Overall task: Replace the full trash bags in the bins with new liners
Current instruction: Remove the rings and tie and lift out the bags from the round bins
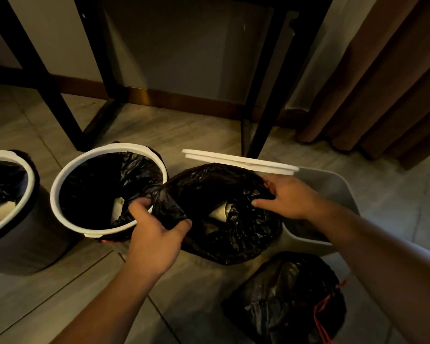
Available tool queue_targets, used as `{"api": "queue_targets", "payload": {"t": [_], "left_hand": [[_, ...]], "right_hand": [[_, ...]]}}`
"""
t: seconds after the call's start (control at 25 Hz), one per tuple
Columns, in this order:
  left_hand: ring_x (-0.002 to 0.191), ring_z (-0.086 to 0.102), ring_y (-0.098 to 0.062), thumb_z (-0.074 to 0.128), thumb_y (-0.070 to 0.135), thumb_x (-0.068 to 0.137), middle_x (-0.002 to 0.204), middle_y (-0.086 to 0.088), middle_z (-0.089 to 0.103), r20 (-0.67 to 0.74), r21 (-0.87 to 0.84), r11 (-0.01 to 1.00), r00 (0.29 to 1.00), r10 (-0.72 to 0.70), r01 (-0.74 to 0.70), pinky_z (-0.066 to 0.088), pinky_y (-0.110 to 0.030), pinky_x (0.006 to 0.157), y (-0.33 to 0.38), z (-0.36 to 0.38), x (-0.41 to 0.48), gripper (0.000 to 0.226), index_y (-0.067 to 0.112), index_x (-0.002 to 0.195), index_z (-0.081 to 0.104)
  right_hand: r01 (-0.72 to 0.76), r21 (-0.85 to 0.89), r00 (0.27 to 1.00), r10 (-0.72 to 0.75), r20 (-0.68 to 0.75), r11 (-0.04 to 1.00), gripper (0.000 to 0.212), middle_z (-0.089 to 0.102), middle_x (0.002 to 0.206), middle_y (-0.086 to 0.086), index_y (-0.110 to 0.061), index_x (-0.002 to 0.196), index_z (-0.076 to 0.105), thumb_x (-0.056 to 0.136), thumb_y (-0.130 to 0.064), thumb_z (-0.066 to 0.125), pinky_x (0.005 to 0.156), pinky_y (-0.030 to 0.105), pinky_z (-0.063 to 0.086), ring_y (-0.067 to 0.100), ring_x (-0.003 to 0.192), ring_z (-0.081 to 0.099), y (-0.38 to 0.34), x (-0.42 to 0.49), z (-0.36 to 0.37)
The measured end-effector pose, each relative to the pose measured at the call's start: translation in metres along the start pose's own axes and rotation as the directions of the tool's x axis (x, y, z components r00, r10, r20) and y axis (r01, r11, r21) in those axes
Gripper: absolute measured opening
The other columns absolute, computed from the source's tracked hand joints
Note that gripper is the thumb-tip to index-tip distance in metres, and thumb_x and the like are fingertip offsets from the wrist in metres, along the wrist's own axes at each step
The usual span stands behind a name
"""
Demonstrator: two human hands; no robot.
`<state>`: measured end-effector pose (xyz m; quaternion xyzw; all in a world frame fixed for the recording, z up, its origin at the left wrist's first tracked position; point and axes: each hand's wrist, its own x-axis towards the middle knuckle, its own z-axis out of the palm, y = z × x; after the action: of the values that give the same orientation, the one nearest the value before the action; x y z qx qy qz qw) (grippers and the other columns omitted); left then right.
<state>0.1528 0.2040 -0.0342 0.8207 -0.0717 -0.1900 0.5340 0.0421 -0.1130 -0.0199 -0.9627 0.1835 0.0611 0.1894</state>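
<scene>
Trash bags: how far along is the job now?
Done: one tied bag lies on the floor. In hand: the left hand and right hand grip the rim of an open bag by the grey bin. Left: tying it, relining, then the middle bin and far-left bin, which seem to hold rubbish.

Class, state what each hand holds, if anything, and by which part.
Both hold the open black trash bag by its rim: the left hand pinches the rim's left side, the right hand grips its right side.
</scene>
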Motion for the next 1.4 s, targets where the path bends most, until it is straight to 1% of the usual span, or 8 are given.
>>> {"api": "queue_targets", "payload": {"t": [0.12, 0.24, 0.4, 0.52, 0.68, 0.8, 1.08, 1.4], "left_hand": [[0.103, 0.071, -0.021, 0.089, 0.011, 0.074, 0.112, 0.005, 0.071, 0.216, -0.244, 0.902, 0.927, -0.306, 0.355, 0.062, -0.045, 0.082, -0.007, 0.008, -0.012, 0.076, 0.03, 0.128, 0.04], [0.097, 0.076, -0.021, 0.077, -0.015, 0.072, 0.108, -0.001, 0.08, 0.428, -0.112, 0.939, 0.868, -0.251, 0.326, 0.063, -0.038, 0.077, -0.011, 0.01, -0.02, 0.07, 0.026, 0.126, 0.06], [0.086, 0.08, -0.028, 0.066, -0.013, 0.087, 0.107, -0.013, 0.08, 0.551, -0.425, 0.707, 0.781, -0.294, 0.566, 0.064, -0.035, 0.061, -0.005, 0.007, -0.018, 0.042, 0.013, 0.12, 0.067], [0.078, 0.076, -0.023, 0.075, -0.002, 0.076, 0.1, -0.017, 0.079, 0.561, -0.559, 0.573, 0.782, -0.271, 0.599, 0.063, -0.031, 0.059, -0.002, 0.005, -0.015, 0.049, 0.004, 0.123, 0.067], [0.098, 0.078, -0.027, 0.078, -0.007, 0.069, 0.12, -0.015, 0.076, 0.596, -0.501, 0.695, 0.788, -0.155, 0.516, 0.065, -0.035, 0.074, -0.002, 0.005, -0.02, 0.066, 0.014, 0.13, 0.065], [0.104, 0.077, -0.025, 0.07, -0.018, 0.081, 0.121, -0.005, 0.077, 0.573, -0.429, 0.801, 0.811, -0.115, 0.417, 0.064, -0.038, 0.077, -0.003, 0.007, -0.027, 0.069, 0.03, 0.131, 0.061], [0.097, 0.075, -0.028, 0.065, -0.008, 0.083, 0.123, -0.017, 0.074, 0.46, -0.656, 0.658, 0.887, -0.04, 0.37, 0.065, -0.041, 0.079, 0.011, -0.001, -0.02, 0.047, 0.008, 0.127, 0.065], [0.085, 0.074, -0.023, 0.066, -0.003, 0.095, 0.095, -0.01, 0.076, 0.156, -0.582, 0.801, 0.986, -0.063, 0.143, 0.064, -0.033, 0.069, 0.018, -0.005, -0.026, 0.021, 0.011, 0.105, 0.077]], "right_hand": [[-0.103, -0.039, 0.989, 0.107, 0.102, 0.994, 0.025, 0.057, 0.079, -0.018, -0.036, 0.084, 0.058, 0.086, -0.039, 0.083, 0.06, 0.006, 0.037, 0.006, 0.078, 0.058, 0.004, -0.006, -0.008], [-0.181, 0.0, 0.978, 0.18, 0.1, 0.983, 0.035, 0.056, 0.068, -0.007, -0.023, 0.071, 0.05, 0.095, -0.033, 0.073, 0.052, 0.009, 0.04, 0.022, 0.073, 0.063, -0.003, -0.007, -0.012], [-0.47, 0.507, 0.876, 0.312, 0.368, 0.723, 0.008, 0.078, 0.08, 0.005, -0.026, 0.1, 0.063, 0.098, -0.029, 0.07, 0.05, 0.04, 0.06, 0.031, 0.071, 0.079, -0.022, -0.011, -0.036], [-0.48, 0.371, 0.836, 0.287, 0.467, 0.795, 0.031, 0.078, 0.072, 0.0, -0.041, 0.125, 0.05, 0.099, -0.042, 0.066, 0.044, 0.029, 0.053, 0.021, 0.054, 0.071, -0.026, -0.008, -0.054], [-0.431, 0.083, 0.823, 0.353, 0.444, 0.899, 0.043, 0.072, 0.058, 0.011, -0.029, 0.14, 0.041, 0.102, -0.035, 0.059, 0.038, 0.02, 0.038, 0.018, 0.033, 0.053, -0.035, 0.002, -0.055], [-0.427, 0.014, 0.805, 0.373, 0.461, 0.904, 0.039, 0.077, 0.092, 0.011, -0.029, 0.134, 0.051, 0.098, -0.028, 0.065, 0.045, 0.029, 0.055, 0.021, 0.058, 0.073, -0.041, 0.002, -0.057], [-0.3, -0.179, 0.898, 0.34, 0.28, 0.937, 0.059, 0.061, 0.138, 0.011, -0.028, 0.148, 0.047, 0.089, -0.029, 0.055, 0.076, 0.032, 0.06, 0.026, 0.107, 0.063, -0.036, 0.007, -0.067], [-0.228, 0.088, 0.954, 0.241, -0.176, 0.97, 0.022, 0.068, 0.069, -0.003, -0.02, 0.074, 0.069, 0.09, -0.035, 0.071, 0.057, 0.026, 0.046, 0.015, 0.069, 0.066, -0.042, 0.017, -0.043]]}}
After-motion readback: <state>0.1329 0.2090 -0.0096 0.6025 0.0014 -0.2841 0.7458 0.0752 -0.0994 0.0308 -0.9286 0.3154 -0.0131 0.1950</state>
